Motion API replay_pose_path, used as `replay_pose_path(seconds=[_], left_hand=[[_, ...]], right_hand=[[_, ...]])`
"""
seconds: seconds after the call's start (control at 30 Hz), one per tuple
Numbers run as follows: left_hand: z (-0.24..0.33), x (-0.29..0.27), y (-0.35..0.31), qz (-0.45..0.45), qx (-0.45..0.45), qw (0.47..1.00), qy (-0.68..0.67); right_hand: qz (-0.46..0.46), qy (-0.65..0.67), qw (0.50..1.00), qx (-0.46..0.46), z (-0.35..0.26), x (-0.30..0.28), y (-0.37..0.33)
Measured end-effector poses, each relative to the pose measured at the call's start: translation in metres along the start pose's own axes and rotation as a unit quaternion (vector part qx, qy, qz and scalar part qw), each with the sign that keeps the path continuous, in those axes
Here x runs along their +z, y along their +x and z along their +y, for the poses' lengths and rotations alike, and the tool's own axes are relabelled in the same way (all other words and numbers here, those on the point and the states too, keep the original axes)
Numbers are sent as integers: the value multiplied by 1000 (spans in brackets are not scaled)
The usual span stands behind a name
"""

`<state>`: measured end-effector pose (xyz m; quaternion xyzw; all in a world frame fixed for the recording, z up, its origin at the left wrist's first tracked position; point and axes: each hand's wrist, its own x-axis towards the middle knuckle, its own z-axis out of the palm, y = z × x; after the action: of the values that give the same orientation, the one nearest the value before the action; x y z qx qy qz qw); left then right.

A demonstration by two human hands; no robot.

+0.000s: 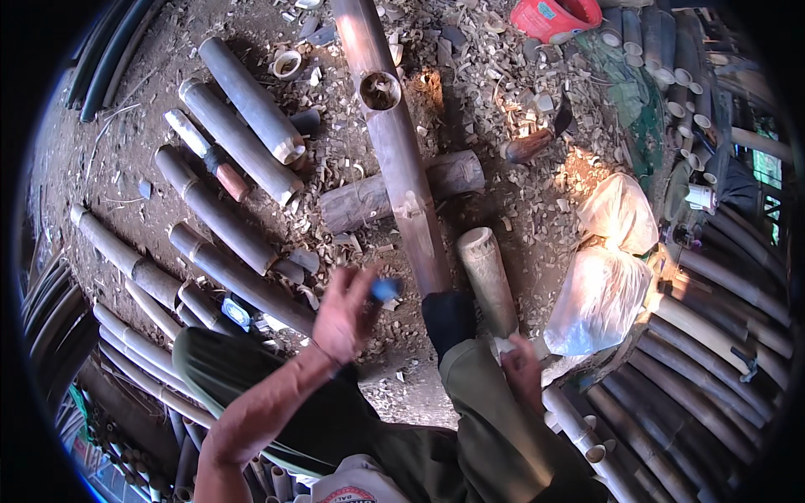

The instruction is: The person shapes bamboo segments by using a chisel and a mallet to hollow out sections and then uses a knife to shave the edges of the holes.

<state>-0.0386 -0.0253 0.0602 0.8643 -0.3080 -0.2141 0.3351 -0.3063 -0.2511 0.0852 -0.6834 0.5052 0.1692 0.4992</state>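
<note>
A long bamboo pole [401,155] with a hole in its upper face lies across a short log [356,204]. My foot in a black covering [449,321] rests against its near end. My left hand [342,314], smeared by motion, is left of that end with a small blue object [386,290] at its fingertips; its kind is too blurred to tell. Beside my right knee, my right hand [523,369] is closed at the narrow near end of a thick pale bamboo piece [489,281]. Part of that grip is hidden behind my trouser leg.
Cut bamboo lengths [239,138] and a wooden-handled tool [220,168] lie at left. A curved blade [532,144], a tied plastic bag [599,289] and a red bucket [555,18] are at right. Stacked bamboo [704,369] lines the right side. Wood chips cover the ground.
</note>
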Motion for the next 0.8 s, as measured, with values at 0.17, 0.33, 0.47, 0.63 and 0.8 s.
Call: replay_pose_path(seconds=[0.17, 0.33, 0.47, 0.63, 0.8], left_hand=[[88, 27, 34, -20, 232, 943, -236], [125, 41, 90, -6, 240, 928, -285], [136, 29, 108, 158, 99, 954, -236], [55, 72, 69, 200, -256, 927, -189], [38, 111, 66, 46, -293, 794, -531]], right_hand=[[-226, 122, 926, -276, -124, -27, 33], [5, 99, 926, -363, -142, -44, 51], [233, 218, 861, -395, -211, -104, 106], [348, 243, 746, -513, -353, -149, 241], [355, 75, 820, -444, -397, -188, 369]])
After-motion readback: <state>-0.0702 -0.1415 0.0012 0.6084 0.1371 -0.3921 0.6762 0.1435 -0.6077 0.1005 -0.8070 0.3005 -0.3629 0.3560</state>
